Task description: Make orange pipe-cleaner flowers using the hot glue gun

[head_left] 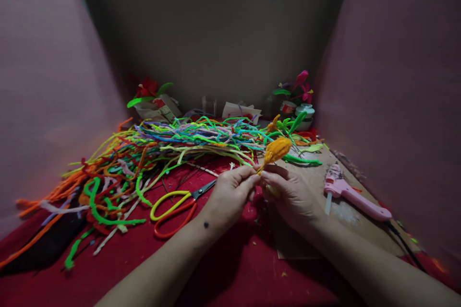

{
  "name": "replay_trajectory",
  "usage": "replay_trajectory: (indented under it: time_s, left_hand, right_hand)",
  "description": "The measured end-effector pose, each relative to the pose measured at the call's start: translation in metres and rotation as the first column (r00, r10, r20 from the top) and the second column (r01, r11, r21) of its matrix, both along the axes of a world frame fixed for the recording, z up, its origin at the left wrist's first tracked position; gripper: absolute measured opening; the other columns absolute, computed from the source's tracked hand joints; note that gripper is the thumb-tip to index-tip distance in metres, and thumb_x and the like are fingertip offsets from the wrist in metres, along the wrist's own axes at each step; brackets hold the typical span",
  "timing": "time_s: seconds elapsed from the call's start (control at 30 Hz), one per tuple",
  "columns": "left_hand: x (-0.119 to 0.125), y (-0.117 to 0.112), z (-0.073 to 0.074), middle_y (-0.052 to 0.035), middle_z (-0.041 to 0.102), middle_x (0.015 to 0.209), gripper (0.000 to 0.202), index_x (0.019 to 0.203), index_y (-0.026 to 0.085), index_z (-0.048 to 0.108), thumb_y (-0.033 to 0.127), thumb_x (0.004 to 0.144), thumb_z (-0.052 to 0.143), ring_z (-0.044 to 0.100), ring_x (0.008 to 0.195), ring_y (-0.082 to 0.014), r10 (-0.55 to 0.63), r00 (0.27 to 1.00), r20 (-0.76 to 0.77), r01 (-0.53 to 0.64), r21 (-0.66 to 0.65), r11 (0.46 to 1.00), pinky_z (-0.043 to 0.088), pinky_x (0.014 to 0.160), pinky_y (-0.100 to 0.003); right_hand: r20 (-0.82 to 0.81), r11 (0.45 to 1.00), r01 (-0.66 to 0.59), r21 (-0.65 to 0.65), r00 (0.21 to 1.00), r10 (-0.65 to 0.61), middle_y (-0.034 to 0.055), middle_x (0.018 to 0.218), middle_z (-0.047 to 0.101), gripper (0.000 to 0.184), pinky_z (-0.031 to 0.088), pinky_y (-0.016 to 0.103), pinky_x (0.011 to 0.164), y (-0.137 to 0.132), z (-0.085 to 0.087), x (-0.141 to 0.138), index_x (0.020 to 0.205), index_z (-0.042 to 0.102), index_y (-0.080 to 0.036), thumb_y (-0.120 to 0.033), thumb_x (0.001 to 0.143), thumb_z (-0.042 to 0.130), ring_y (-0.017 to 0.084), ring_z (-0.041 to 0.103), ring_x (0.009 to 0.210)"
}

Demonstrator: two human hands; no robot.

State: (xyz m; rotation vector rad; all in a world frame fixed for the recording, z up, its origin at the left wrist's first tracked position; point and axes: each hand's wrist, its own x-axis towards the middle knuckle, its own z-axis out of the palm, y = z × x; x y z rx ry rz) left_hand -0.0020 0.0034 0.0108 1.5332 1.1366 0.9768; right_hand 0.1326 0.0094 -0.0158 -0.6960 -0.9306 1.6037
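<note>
An orange-yellow pipe-cleaner petal (277,150), shaped like a closed bud, stands up between my two hands. My left hand (230,194) pinches its twisted lower end between thumb and fingers. On the other side of that same end, my right hand (290,194) is closed with thumb against fingers. A bit of yellow fuzz shows under the right fingers, partly hidden. Just left of my left hand lie scissors (194,195) with one yellow and one red handle, their blade tips hidden behind the hand.
A heap of coloured pipe cleaners (201,134) spreads across the back and left of the red cloth (230,268). At right, a pink glue gun (355,196) with its cord rests on a cardboard sheet (298,244). Finished pipe-cleaner flowers (304,88) stand behind.
</note>
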Motion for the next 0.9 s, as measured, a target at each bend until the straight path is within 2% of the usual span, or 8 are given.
replay_trajectory:
  time_s: [0.17,0.3,0.43,0.6,0.7,0.77,0.83,0.9]
  left_hand:
    - [0.0,0.001,0.002,0.0065,0.041,0.046,0.024,0.064,0.014,0.053,0.034,0.077,0.056,0.026,0.036,-0.0021,-0.039,0.978,0.206,0.081,-0.201,0.976,0.017,0.037,-0.016]
    - [-0.002,0.002,0.002,0.0067,0.042,0.047,0.024,0.066,0.013,0.051,0.034,0.074,0.062,0.029,0.035,-0.0002,-0.058,0.903,0.427,0.221,-0.344,0.913,0.017,0.037,-0.013]
    - [-0.005,0.002,-0.004,0.0093,0.038,0.042,0.023,0.069,0.014,0.051,0.033,0.079,0.057,0.016,0.03,0.0007,-0.155,0.794,0.588,0.426,-0.356,0.831,0.016,0.033,-0.013]
    - [-0.008,0.005,-0.009,0.0103,0.035,0.043,0.017,0.075,0.016,0.051,0.029,0.085,0.049,0.009,0.03,-0.0007,-0.223,0.707,0.671,0.55,-0.323,0.77,0.019,0.031,-0.015]
    - [-0.007,0.005,-0.005,0.0093,0.036,0.045,0.02,0.074,0.016,0.05,0.032,0.086,0.045,0.013,0.031,-0.0017,-0.272,0.795,0.543,0.495,-0.321,0.807,0.017,0.033,-0.016]
    - [-0.005,0.003,-0.003,0.0068,0.039,0.048,0.024,0.072,0.016,0.05,0.034,0.086,0.043,0.023,0.033,-0.0031,-0.258,0.916,0.306,0.336,-0.235,0.912,0.02,0.036,-0.017]
    - [-0.002,0.0,-0.004,0.0027,0.048,0.057,0.023,0.076,0.016,0.053,0.035,0.086,0.044,0.04,0.043,-0.0063,-0.146,0.989,-0.01,0.146,0.011,0.989,0.03,0.044,-0.019]
    - [0.0,-0.003,-0.008,-0.0027,0.057,0.07,0.023,0.087,0.015,0.056,0.036,0.085,0.045,0.051,0.059,-0.0117,0.036,0.952,-0.304,0.06,0.3,0.952,0.037,0.056,-0.023]
  right_hand:
    - [-0.037,0.999,-0.016,-0.035,0.999,0.014,-0.0045,0.057,0.05,0.005,0.022,0.02,0.042,0.004,-0.003,0.002,0.069,0.065,-0.018,-0.02,0.067,0.069,0.005,0.033,0.047]
    - [-0.101,0.992,-0.118,-0.053,0.989,0.112,-0.0038,0.056,0.051,0.012,0.02,0.02,0.042,0.005,-0.002,0.002,0.077,0.066,-0.018,-0.023,0.066,0.069,0.006,0.034,0.046]
    - [-0.157,0.976,-0.207,-0.062,0.968,0.195,-0.0039,0.054,0.051,0.018,0.02,0.019,0.041,0.004,-0.002,0.003,0.082,0.065,-0.017,-0.025,0.066,0.068,0.006,0.035,0.044]
    - [-0.165,0.979,-0.192,-0.061,0.97,0.18,-0.0037,0.049,0.051,0.016,0.021,0.019,0.041,0.003,-0.003,0.004,0.058,0.058,-0.016,-0.024,0.064,0.07,0.005,0.036,0.043]
    - [-0.161,0.986,-0.154,-0.07,0.977,0.141,-0.0045,0.049,0.05,0.011,0.021,0.019,0.041,0.003,-0.004,0.004,0.062,0.061,-0.016,-0.022,0.065,0.07,0.005,0.034,0.042]
    - [-0.16,0.991,-0.093,-0.097,0.984,0.076,-0.0038,0.054,0.052,0.009,0.024,0.018,0.041,0.003,-0.004,0.003,0.069,0.064,-0.016,-0.02,0.064,0.071,0.005,0.038,0.045]
    - [-0.158,0.991,-0.031,-0.128,0.987,0.011,-0.0032,0.059,0.055,0.012,0.026,0.017,0.041,0.003,-0.004,0.002,0.073,0.064,-0.016,-0.018,0.064,0.071,0.006,0.04,0.048]
    - [-0.162,0.99,0.008,-0.14,0.986,-0.031,-0.0042,0.059,0.053,0.012,0.026,0.017,0.04,0.002,-0.005,0.001,0.074,0.064,-0.016,-0.017,0.064,0.071,0.005,0.038,0.047]
